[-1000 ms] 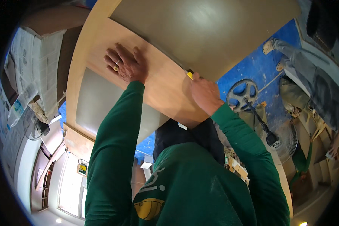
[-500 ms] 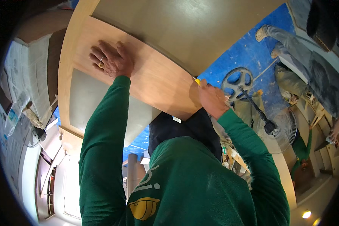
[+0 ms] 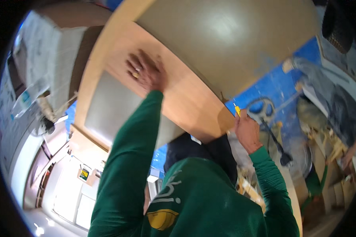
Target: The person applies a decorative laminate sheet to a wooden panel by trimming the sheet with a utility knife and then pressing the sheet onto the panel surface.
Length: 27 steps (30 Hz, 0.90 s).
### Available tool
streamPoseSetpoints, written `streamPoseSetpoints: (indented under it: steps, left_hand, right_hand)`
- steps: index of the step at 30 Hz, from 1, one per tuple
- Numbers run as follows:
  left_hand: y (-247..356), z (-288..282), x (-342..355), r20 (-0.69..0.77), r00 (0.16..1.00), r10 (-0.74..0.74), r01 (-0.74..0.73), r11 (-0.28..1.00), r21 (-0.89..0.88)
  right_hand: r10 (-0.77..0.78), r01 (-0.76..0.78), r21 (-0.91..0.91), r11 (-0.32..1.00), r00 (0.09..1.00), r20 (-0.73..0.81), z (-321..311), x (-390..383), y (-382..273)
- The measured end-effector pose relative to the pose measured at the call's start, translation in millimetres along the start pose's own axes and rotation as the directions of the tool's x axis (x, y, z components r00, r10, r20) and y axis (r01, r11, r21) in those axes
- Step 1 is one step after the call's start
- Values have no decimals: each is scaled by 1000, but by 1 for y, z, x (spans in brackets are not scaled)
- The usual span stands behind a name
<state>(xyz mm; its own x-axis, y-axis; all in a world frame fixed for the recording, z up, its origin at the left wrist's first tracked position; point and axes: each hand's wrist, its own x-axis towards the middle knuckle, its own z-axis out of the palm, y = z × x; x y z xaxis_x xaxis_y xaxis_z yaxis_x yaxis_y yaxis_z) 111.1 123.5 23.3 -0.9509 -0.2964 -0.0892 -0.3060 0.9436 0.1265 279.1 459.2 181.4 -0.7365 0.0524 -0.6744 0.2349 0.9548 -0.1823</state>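
Observation:
My left hand (image 3: 146,72), with rings on its fingers, lies flat with fingers spread on a light wood-coloured strip (image 3: 186,94). This strip runs diagonally across a broad grey-brown panel (image 3: 209,43). A yellow utility knife (image 3: 237,110) points upward from my right hand (image 3: 247,131), its thin blade slightly blurred. The fingers of that hand are closed round the knife, just off the strip's right end. The knife appears apart from the strip. A greyer part of the panel (image 3: 120,108) shows on the strip's near side.
Pale wood edging (image 3: 91,63) curves along the panel's left side. Beyond my right hand stand a pedestal fan (image 3: 283,156) and blue floor covering (image 3: 261,89). Another person's legs (image 3: 324,75) are at the far right. A large box (image 3: 57,55) stands at the left.
My right hand has drawn the utility knife away from the strip's edge, toward the right and nearer me. The whole view has turned and shifted; my left hand stays flat on the strip.

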Motion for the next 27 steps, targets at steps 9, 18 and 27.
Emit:
streamPoseSetpoints:
  steps: [9,18,27]
  left_hand:
    - [14,-21,4,38,999,-33,36,994,-99]
    - [12,-24,6,95,995,-40,47,996,-78]
    - [12,-26,6,97,995,-24,32,996,-79]
  right_hand:
    - [-328,374,195,907,916,-232,-69,232,-220]
    - [-355,376,136,917,922,-153,-72,291,-291]
    - [-285,295,121,948,954,-90,-83,289,-305]
